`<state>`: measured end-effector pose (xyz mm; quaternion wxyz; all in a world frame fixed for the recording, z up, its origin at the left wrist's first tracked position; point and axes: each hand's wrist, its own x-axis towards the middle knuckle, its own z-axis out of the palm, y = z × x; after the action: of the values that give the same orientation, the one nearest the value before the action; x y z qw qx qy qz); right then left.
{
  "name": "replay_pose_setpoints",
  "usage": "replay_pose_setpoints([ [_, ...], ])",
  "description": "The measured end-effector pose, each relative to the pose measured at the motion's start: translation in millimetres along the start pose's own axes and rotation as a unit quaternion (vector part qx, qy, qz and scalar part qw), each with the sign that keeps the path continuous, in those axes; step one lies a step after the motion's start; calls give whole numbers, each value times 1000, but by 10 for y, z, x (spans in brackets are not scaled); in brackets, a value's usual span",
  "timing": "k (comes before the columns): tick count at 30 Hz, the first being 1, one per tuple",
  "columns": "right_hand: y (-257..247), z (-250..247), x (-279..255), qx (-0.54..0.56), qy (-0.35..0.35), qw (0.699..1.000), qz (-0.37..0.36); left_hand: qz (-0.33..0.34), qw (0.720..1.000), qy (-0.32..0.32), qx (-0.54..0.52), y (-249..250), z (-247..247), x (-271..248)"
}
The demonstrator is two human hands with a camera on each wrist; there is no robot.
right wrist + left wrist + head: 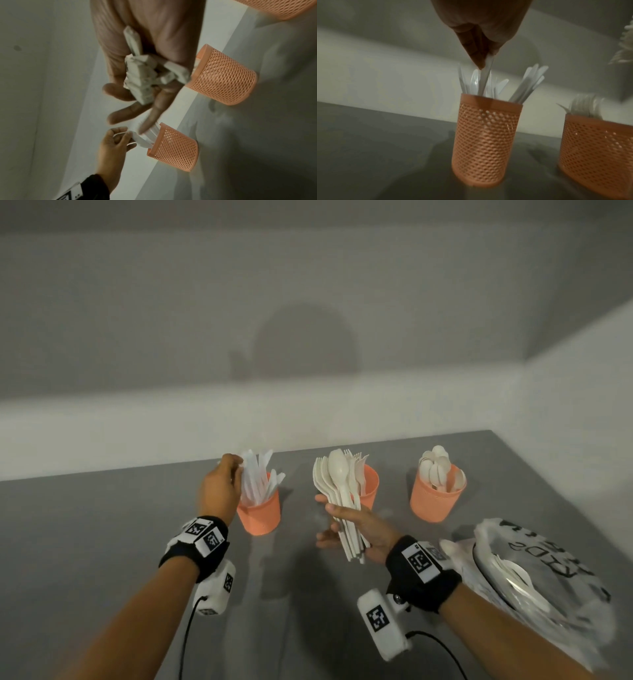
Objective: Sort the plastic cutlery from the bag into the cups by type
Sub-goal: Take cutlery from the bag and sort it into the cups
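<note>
Three orange mesh cups stand in a row on the grey table. The left cup point(258, 517) point(486, 142) holds white knives, the middle cup point(370, 484) point(221, 78) forks, the right cup point(436, 503) spoons. My left hand point(236, 467) point(483, 63) pinches the top of a white knife point(485, 77) whose lower end stands inside the left cup. My right hand point(342, 525) point(137, 94) hovers in front of the middle cup, gripping a fanned bundle of cream spoons and forks point(337, 484) point(142, 75) by their handles.
A crumpled white plastic bag point(534, 577) with black lettering lies at the right front, with more cutlery showing inside. A pale wall runs along the table's far edge point(137, 470). Cables trail from both wrist cameras toward me.
</note>
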<state>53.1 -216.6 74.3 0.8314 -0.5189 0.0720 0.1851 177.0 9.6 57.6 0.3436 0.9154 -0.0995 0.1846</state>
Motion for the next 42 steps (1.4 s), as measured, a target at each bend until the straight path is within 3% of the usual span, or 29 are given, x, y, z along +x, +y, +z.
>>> replay_pose_setpoints([
  [2,2,5,-1,-10,13,1000,1,5,999,-11,29,0,19,-44],
  [4,16,-5,3,-39,29,999,-8,31,998,20,44,49,5,-80],
  [6,35,-26,13,-55,41,997,-19,41,996,76,-14,233,-41,-138],
  [8,47,-44,10,-59,42,997,-21,16,987,93,-133,534,-74,-239],
  [10,43,-46,-7,-48,34,998,-19,-43,969,37,-242,830,-37,-364],
  [13,20,-26,-65,-31,25,999,-13,-147,903,-149,-375,1088,120,-516],
  [15,6,-5,-126,-34,24,999,-7,-166,861,-248,-412,1190,213,-598],
  [16,7,-3,-158,-40,23,999,-3,-163,851,-267,-423,1249,246,-641],
  [21,35,-63,-335,-88,30,996,-6,-175,869,-222,-407,1412,400,-749],
  [25,65,-115,-460,-67,64,996,-16,-215,851,-212,-430,1572,470,-855],
  [30,48,-200,-587,-19,56,998,-22,-172,893,-157,-384,1656,630,-909],
  [32,38,-246,-618,-7,55,998,-39,-176,896,-147,-381,1705,655,-915],
  [38,57,-456,-626,-34,151,983,-101,-199,851,-91,-478,1762,597,-765],
  [40,64,-501,-637,-88,209,967,-117,-230,813,-98,-527,1797,533,-713],
  [42,66,-514,-648,-168,253,942,-141,-217,815,-125,-523,1825,504,-696],
])
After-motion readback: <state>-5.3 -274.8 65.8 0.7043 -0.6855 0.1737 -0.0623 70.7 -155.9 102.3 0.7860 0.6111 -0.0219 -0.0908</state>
